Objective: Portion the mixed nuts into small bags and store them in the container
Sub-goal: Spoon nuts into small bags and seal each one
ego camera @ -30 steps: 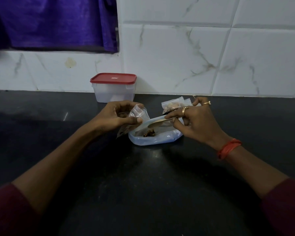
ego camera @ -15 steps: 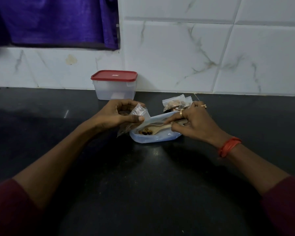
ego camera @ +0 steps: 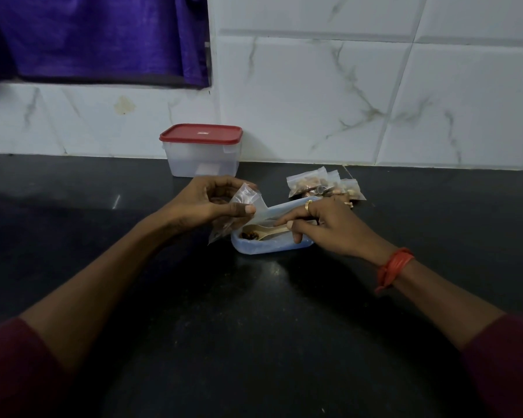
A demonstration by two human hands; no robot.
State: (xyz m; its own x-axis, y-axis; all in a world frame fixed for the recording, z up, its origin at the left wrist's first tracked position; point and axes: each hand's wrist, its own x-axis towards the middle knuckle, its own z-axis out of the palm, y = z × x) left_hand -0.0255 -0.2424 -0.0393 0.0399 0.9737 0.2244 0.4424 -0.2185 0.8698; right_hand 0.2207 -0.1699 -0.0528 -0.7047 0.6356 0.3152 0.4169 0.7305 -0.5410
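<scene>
**Bag in left hand, spoon in right**

Upper left of frame: purple curtain (ego camera: 97, 37). Container (ego camera: 204, 158) w/ red lid on stands at back of the counter (ego camera: 254, 327), against the wall tiles, left of ctr. Left hand (ego camera: 206, 203) pinches a small clear bag (ego camera: 248, 194) btw thumb & fingers, just above left end of blue tray (ego camera: 263, 251). A few mixed nuts (ego camera: 249, 235) lie in the tray. Right hand (ego camera: 329, 227) is curled round the spoon (ego camera: 267, 230) handle, bowl resting by the nuts. Filled bags (ego camera: 317, 187) lie behind it, right of ctr.

dim, bluish | faint sheen on counter (ego camera: 273, 267) just nearer than right hand (ego camera: 329, 229) grip | soft shadows around grip | edges bent, slightly soft
</scene>
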